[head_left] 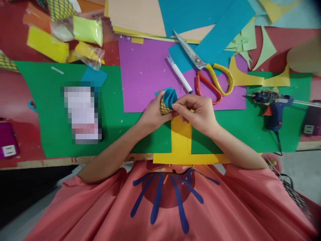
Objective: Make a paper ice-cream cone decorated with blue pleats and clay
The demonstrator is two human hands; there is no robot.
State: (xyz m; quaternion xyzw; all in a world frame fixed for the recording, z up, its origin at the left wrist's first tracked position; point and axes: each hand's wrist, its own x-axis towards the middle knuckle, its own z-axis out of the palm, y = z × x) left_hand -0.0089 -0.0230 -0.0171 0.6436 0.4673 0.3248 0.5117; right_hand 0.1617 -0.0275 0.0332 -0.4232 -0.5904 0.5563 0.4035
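My left hand [153, 112] is wrapped around a small yellow cone [165, 107] with a dark criss-cross pattern. Folded blue paper [170, 96] sticks out of the cone's wide end. With thumb and forefinger, my right hand [197, 112] pinches the edge of that blue paper. The other right fingers curl beneath, partly hidden. Under my hands lies a yellow paper piece [181, 135] on the green sheet [140, 144]. Just beyond my right hand are a white marker [179, 74] and large scissors [200, 63] with one red and one yellow handle.
A blue glue gun [274, 112] with a glue stick lies at the right. To the left is a blurred-out phone [81, 113]. Clay packets [87, 30] and a patterned cone [60, 9] sit at the upper left. Paper sheets [137, 16] and cut scraps [265, 50] fill the back.
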